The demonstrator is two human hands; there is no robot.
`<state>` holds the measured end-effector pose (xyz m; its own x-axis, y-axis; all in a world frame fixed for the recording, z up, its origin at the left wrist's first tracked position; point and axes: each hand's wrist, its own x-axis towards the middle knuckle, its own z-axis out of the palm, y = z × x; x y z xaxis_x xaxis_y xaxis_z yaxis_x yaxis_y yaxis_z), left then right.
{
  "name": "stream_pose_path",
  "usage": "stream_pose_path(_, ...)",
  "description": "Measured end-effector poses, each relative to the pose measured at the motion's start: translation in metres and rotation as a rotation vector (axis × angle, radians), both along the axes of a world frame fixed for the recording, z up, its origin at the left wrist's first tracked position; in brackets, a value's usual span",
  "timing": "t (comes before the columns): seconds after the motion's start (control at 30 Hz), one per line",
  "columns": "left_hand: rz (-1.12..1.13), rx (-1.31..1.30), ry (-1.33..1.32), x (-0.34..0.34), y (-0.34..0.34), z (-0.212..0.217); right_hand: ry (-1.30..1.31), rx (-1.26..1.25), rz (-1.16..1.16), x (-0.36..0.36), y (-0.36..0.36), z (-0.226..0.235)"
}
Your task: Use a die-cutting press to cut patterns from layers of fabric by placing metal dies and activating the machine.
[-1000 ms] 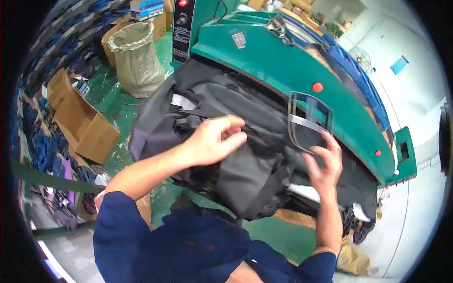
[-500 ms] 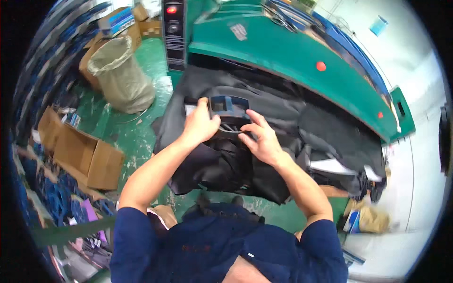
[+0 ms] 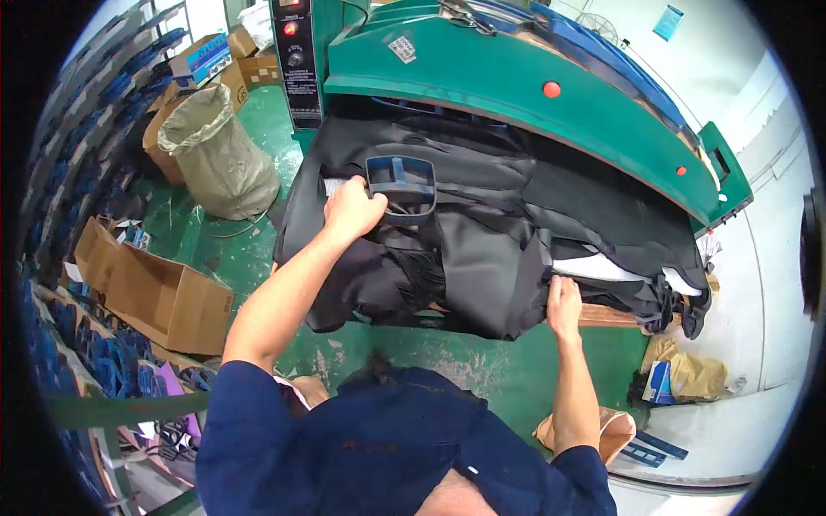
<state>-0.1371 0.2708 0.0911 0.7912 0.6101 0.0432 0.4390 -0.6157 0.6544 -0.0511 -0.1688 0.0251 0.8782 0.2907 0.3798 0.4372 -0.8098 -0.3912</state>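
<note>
A dark blue cutting die (image 3: 398,172), a rounded frame with a crossbar, sits on layered black sheet material (image 3: 486,271). My left hand (image 3: 353,211) grips the die's left side, thumb on the near rim. Further right, my right hand (image 3: 564,303) is closed at the front edge of the black material, apparently pinching it; its fingertips are partly hidden. Loose, creased black pieces hang over the front edge between my hands. White material (image 3: 594,265) shows among the black layers beyond my right hand.
The green press beam (image 3: 490,73) spans behind the material, with a red-lit control panel (image 3: 295,60) at its left end. At left stand a grey-green sack (image 3: 219,155), an open cardboard box (image 3: 163,297) and racks of blue dies (image 3: 112,103). A paper bag (image 3: 615,434) stands lower right.
My right hand has left the die and moved right and nearer, to the material's front edge. My left hand stays on the die, which now shows more of its frame.
</note>
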Motion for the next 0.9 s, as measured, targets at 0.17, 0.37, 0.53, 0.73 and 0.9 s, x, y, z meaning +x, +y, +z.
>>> stream_pose_path(0.17, 0.104, 0.097, -0.183, 0.0, -0.003, -0.024, -0.066, -0.012, 0.01, -0.002, 0.007, 0.002)
stream_pose_path(0.37, 0.132, 0.082, -0.138, -0.004, -0.018, -0.016, -0.084, 0.025, 0.071, 0.011, -0.001, -0.008)
stream_pose_path(0.53, 0.119, 0.158, -0.123, -0.012, -0.022, -0.014, -0.041, 0.01, 0.101, 0.005, -0.006, -0.008)
stream_pose_path(0.73, 0.019, 0.203, -0.064, -0.016, -0.011, -0.014, -0.049, 0.044, 0.128, -0.003, -0.011, -0.006)
stream_pose_path(0.9, -0.078, 0.223, 0.0, -0.023, -0.006, 0.011, -0.004, 0.046, 0.143, -0.008, -0.011, 0.001)
